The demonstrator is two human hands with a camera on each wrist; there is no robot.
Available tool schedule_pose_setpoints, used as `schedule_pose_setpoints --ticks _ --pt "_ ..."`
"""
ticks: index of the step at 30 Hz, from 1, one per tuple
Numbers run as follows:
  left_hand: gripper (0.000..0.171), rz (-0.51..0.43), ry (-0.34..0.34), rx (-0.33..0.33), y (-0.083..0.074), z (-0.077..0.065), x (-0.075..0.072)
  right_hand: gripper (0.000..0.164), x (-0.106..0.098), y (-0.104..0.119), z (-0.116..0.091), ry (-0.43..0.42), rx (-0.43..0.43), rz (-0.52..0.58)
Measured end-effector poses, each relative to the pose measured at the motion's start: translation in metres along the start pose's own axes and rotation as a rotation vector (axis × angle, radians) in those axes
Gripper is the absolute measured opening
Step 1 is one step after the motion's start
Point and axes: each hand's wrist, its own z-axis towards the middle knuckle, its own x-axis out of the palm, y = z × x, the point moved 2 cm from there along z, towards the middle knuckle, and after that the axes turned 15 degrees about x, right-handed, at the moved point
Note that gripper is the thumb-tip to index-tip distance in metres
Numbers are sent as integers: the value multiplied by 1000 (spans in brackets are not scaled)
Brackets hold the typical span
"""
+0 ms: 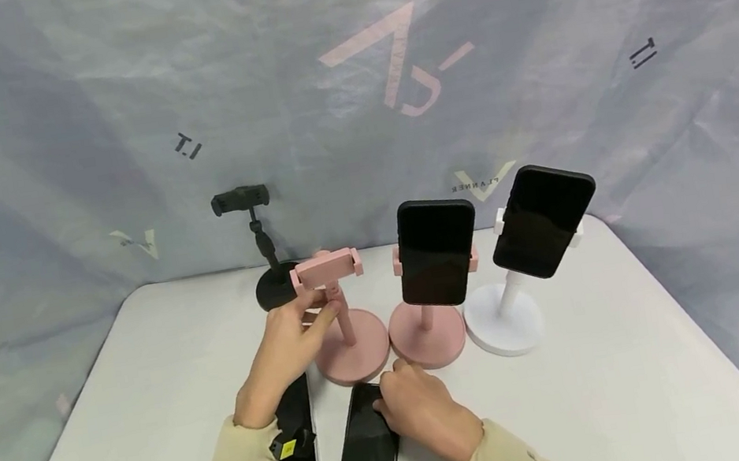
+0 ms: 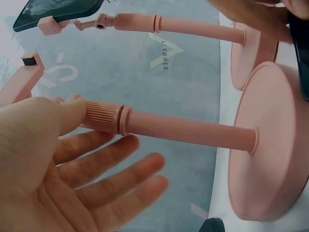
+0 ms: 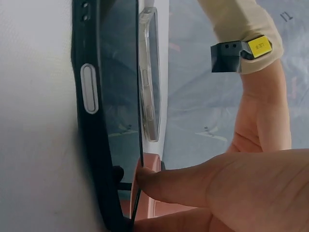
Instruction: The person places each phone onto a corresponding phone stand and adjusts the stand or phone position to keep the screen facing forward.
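Pink stand (image 1: 354,356) rises just beside the left hand (image 1: 285,340), which pinches its neck – black phone (image 1: 366,458) lies left of the right hand (image 1: 421,408), clamped on its edge

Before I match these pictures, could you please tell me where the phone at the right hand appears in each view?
Head: the phone is at the bottom, just left of centre, its upper right part at the right hand.
Left wrist: a dark piece at the right edge, upper half, cut off.
Right wrist: it runs large from top to bottom, left of centre.
Shared landmark: the right hand, beside it in every view.
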Motion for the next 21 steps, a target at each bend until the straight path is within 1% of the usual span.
schedule_pose_setpoints --ticks 3,6,9,11,12,14,17,18,19,21 --pt "29 46 68 -23 1 -5 0 21 1 0 0 16 7 -3" --pt "26 137 149 -50 0 -14 3 21 1 -1 0 11 9 -17" --pt "17 215 250 -78 -4 -28 7 22 1 -2 1 7 2 -19" --pt "12 248 319 -92 -9 -40 10 22 1 -2 2 15 2 -19" --pt "12 244 360 -98 -12 -47 12 22 2 -3 3 17 2 -19" --pt "18 236 435 -120 -18 -62 16 22 2 -3 3 25 3 -20" --pt "41 181 536 -167 -24 -83 24 22 3 -3 4 41 1 -24" --pt "44 160 564 -187 -25 -89 26 22 3 -4 5 43 -1 -25" --pt "44 148 584 -201 -27 -94 29 22 3 -3 5 45 -3 -29" --pt "43 136 605 -221 -29 -100 34 22 3 -4 6 42 -5 -32"
